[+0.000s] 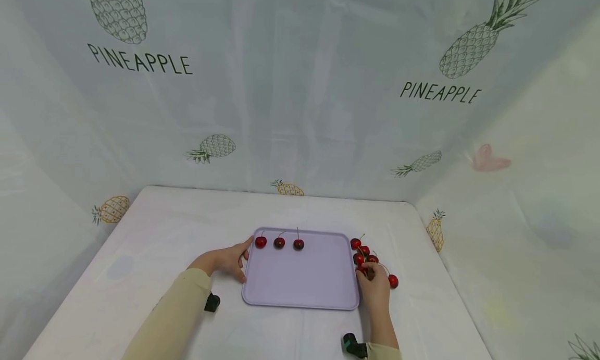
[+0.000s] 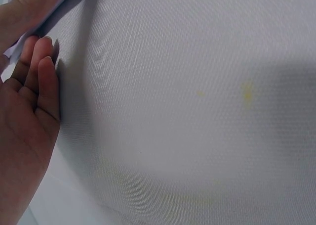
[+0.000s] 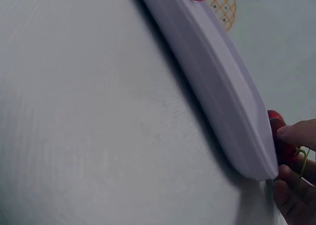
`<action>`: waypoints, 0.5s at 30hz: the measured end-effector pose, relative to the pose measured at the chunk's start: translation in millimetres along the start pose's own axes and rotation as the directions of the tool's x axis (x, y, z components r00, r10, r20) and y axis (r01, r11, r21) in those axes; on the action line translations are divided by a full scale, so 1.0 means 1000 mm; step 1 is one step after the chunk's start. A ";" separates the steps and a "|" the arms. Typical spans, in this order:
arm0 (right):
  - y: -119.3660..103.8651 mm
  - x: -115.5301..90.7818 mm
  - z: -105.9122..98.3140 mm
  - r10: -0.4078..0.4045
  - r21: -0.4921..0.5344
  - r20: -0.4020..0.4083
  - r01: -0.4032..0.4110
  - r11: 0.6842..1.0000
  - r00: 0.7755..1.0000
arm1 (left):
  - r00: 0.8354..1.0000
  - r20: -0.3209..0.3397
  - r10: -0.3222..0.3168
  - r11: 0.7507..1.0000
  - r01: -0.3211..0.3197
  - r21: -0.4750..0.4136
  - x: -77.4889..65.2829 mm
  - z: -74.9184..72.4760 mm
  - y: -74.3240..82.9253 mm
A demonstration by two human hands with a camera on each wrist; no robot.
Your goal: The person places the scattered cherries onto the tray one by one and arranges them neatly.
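Note:
A lilac tray (image 1: 302, 276) lies on the white table, with three dark red cherries in a row along its far edge, the leftmost cherry (image 1: 260, 241) in the corner. My left hand (image 1: 227, 259) touches the tray's left rim, thumb and forefinger spread along it; in the left wrist view the other fingers (image 2: 48, 84) bend loosely below the edge. Beside the tray's right rim, my right hand (image 1: 375, 287) pinches a cherry (image 1: 370, 273) at the near side of a small pile. The right wrist view shows the thumb (image 3: 298, 134) against dark red fruit, which the fingers partly hide.
Several loose cherries with stems lie right of the tray, one cherry (image 1: 393, 281) to the right of my hand. Black wrist devices show by the left sleeve (image 1: 212, 302) and the right sleeve (image 1: 382, 351). A pineapple-printed cloth (image 1: 290, 115) hangs behind the table.

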State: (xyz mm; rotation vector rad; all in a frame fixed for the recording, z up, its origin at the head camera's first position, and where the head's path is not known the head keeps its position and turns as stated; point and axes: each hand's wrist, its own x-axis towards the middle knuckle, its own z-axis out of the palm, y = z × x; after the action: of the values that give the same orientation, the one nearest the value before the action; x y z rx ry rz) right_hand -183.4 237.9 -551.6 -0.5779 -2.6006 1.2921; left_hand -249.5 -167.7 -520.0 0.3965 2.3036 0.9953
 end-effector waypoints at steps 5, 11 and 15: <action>-0.008 -0.003 -0.004 -0.092 0.063 -0.066 0.096 0.993 0.994 | 1.000 0.000 -0.002 1.000 0.002 0.009 -0.001 0.000 0.001; -0.021 -0.005 -0.002 -0.169 0.161 -0.082 0.181 0.970 0.982 | 0.999 0.005 0.037 0.999 -0.037 0.002 -0.005 0.000 0.004; -0.030 -0.006 0.004 -0.180 0.264 -0.064 0.191 0.945 0.982 | 0.998 -0.003 0.059 0.998 -0.059 -0.026 -0.006 0.000 0.006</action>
State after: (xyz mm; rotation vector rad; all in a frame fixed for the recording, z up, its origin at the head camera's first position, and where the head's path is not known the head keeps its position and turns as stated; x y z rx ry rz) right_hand -187.4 216.2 -529.6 -0.2995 -2.3258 1.5178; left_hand -244.4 -167.1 -513.1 0.4548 2.2907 1.0532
